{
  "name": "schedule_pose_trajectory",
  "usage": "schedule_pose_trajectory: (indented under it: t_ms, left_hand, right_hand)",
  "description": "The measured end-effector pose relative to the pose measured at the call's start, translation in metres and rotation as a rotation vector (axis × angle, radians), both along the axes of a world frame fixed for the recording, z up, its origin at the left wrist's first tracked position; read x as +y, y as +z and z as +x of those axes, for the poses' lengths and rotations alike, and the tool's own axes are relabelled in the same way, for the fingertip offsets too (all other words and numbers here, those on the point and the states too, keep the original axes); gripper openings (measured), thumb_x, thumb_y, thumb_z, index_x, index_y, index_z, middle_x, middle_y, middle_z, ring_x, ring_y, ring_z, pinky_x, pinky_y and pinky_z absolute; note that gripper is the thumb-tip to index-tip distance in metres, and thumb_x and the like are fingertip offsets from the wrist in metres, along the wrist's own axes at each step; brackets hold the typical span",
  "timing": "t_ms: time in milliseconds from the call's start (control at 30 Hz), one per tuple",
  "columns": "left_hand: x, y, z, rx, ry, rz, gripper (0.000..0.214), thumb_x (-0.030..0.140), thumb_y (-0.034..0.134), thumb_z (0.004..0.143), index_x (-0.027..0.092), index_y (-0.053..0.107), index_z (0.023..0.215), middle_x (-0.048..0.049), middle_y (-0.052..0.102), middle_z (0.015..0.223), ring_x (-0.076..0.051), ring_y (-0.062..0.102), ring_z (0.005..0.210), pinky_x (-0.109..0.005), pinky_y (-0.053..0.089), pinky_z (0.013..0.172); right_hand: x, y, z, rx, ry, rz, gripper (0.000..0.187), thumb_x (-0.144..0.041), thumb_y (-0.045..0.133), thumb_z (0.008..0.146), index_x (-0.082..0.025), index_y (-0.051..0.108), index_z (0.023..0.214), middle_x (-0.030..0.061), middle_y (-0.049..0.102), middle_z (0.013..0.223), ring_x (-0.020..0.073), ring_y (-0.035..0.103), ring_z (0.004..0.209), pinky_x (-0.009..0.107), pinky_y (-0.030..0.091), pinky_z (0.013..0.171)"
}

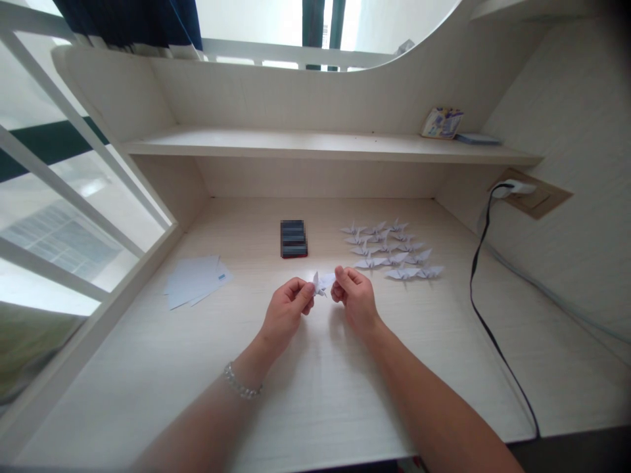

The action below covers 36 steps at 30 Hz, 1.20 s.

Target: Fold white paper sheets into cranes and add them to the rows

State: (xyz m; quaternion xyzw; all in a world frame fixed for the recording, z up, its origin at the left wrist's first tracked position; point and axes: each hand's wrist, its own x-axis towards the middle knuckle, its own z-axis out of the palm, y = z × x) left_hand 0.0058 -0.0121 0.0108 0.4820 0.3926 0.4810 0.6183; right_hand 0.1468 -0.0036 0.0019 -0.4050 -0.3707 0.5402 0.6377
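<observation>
Between my two hands, above the middle of the desk, is a small white paper crane [320, 284]. My left hand [290, 299] pinches one end of it between thumb and forefinger. At the other end, my right hand [353, 289] is closed with its thumb and fingers on the paper wing. To the right, several finished paper cranes [389, 248] stand in rows on the desk. A loose stack of white paper sheets [194, 281] lies to the left. Beyond my hands rests a dark phone [294, 238] with a red edge.
A raised shelf [305, 141] runs along the back, with a small patterned box [442, 123] on its right. From a wall socket [535, 192] a black cable [474, 276] trails down over the right side of the desk. White rails [73, 171] border the left.
</observation>
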Motion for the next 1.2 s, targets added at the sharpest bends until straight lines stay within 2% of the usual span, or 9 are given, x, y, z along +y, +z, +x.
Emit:
schedule_pose_trajectory:
  t_ms: [200,433,667,900,1067,1200]
  left_hand:
    - [0.001,-0.001,0.0,0.086,0.013,0.046,0.025,0.036,0.057,0.079,0.016,0.05,0.065,0.0032,0.048,0.055,-0.008,0.041,0.051,-0.022,0.03,0.051]
    - [0.001,-0.003,-0.001,0.075,-0.011,0.029,0.025,0.036,0.057,0.078,0.015,0.051,0.066,0.0028,0.049,0.055,-0.008,0.041,0.051,-0.022,0.031,0.052]
    - [0.0,0.0,0.0,0.036,-0.044,-0.002,0.026,0.036,0.058,0.078,0.015,0.052,0.064,0.0024,0.05,0.055,-0.008,0.041,0.051,-0.022,0.03,0.052]
    - [0.001,0.0,-0.001,0.019,-0.019,-0.028,0.027,0.037,0.061,0.075,0.015,0.052,0.064,0.0021,0.05,0.054,-0.008,0.041,0.05,-0.022,0.03,0.051]
    - [0.002,-0.001,-0.001,0.041,-0.021,-0.022,0.027,0.038,0.06,0.076,0.015,0.052,0.064,0.0021,0.05,0.054,-0.008,0.041,0.05,-0.022,0.031,0.051]
    - [0.002,-0.002,-0.001,0.047,-0.028,-0.041,0.028,0.039,0.06,0.076,0.015,0.052,0.064,0.0022,0.05,0.053,-0.008,0.041,0.05,-0.022,0.03,0.049]
  right_hand:
    - [0.002,-0.003,0.004,-0.113,0.041,0.001,0.034,-0.04,0.058,0.078,-0.018,0.047,0.056,-0.0031,0.047,0.048,0.0086,0.04,0.043,0.023,0.03,0.043]
    - [0.005,-0.001,0.015,-0.186,0.151,-0.005,0.032,-0.037,0.056,0.079,-0.018,0.047,0.056,-0.0031,0.048,0.048,0.0086,0.04,0.043,0.022,0.03,0.044]
    - [0.004,0.002,0.019,-0.148,0.141,0.048,0.032,-0.037,0.06,0.077,-0.017,0.048,0.054,-0.0038,0.046,0.043,0.0085,0.039,0.041,0.023,0.029,0.044]
    - [0.008,-0.003,0.019,-0.135,0.076,-0.038,0.045,-0.056,0.049,0.078,-0.017,0.053,0.056,-0.0013,0.048,0.043,0.0094,0.04,0.039,0.023,0.028,0.04]
    - [0.005,0.0,0.017,-0.292,0.081,0.038,0.041,-0.049,0.057,0.077,-0.017,0.05,0.053,-0.0018,0.049,0.045,0.0087,0.041,0.041,0.023,0.03,0.044]
    - [0.005,-0.001,0.016,-0.245,0.104,0.003,0.041,-0.051,0.056,0.077,-0.017,0.049,0.054,-0.0022,0.049,0.045,0.0085,0.04,0.041,0.023,0.03,0.043]
